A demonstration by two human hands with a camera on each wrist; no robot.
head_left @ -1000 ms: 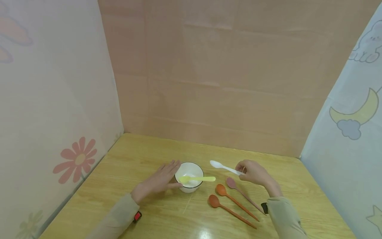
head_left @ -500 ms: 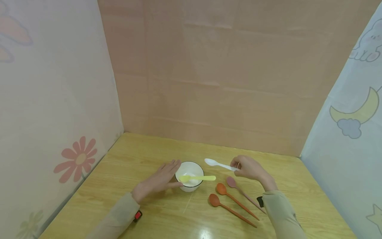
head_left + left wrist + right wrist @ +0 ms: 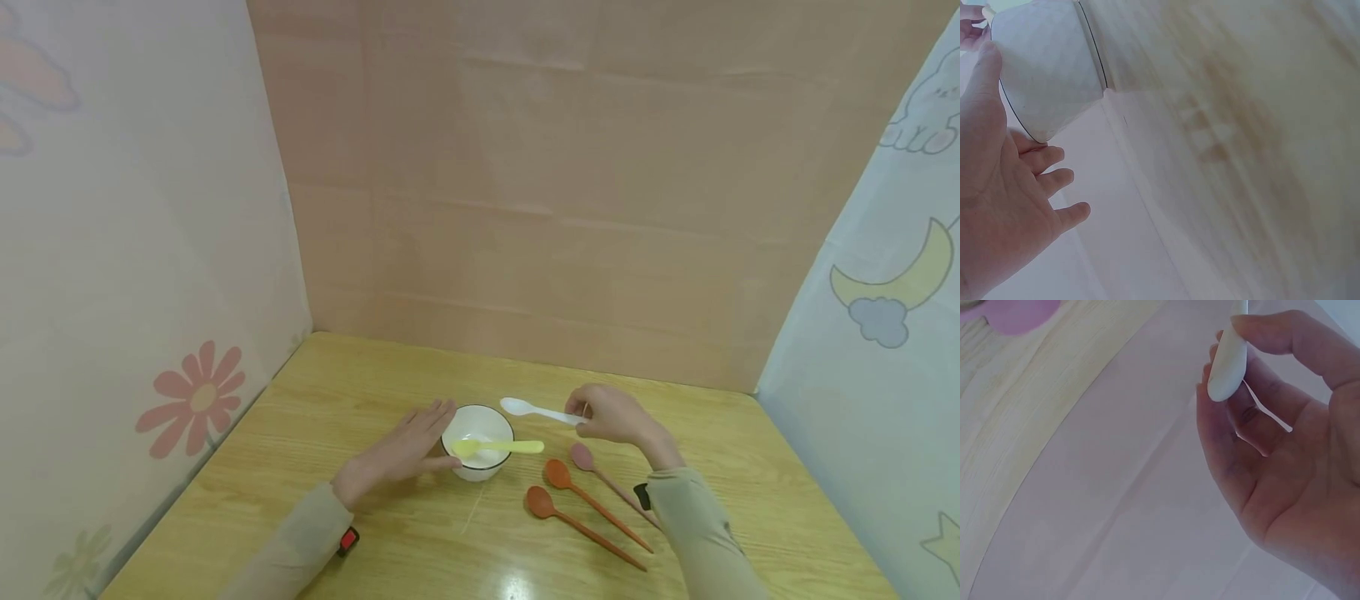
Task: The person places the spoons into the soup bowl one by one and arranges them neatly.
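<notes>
A white bowl (image 3: pixel 476 474) with a dark rim stands mid-table, a yellow spoon (image 3: pixel 517 447) resting in it with its handle over the right edge. My left hand (image 3: pixel 397 451) lies against the bowl's left side, fingers fairly straight and thumb at the near rim. The left wrist view shows the bowl wall (image 3: pixel 1047 69) beside that spread hand (image 3: pixel 1010 181). To the bowl's right, my right hand (image 3: pixel 617 417) pinches a white spoon (image 3: pixel 516 406) by its handle end, its head pointing left. In the right wrist view, thumb and fingers hold the handle (image 3: pixel 1229 372).
On the table (image 3: pixel 390 533), right of the bowl, lie a pink spoon (image 3: pixel 582 456), an orange spoon (image 3: pixel 558 474) and a reddish-brown spoon (image 3: pixel 539 502), handles slanting toward the lower right. A brown backdrop (image 3: pixel 525 208) and patterned side sheets (image 3: pixel 180 208) enclose the table.
My right hand has moved left and slightly away from me, carrying the white spoon closer to the bowl. The left hand, bowl and yellow spoon stay in place.
</notes>
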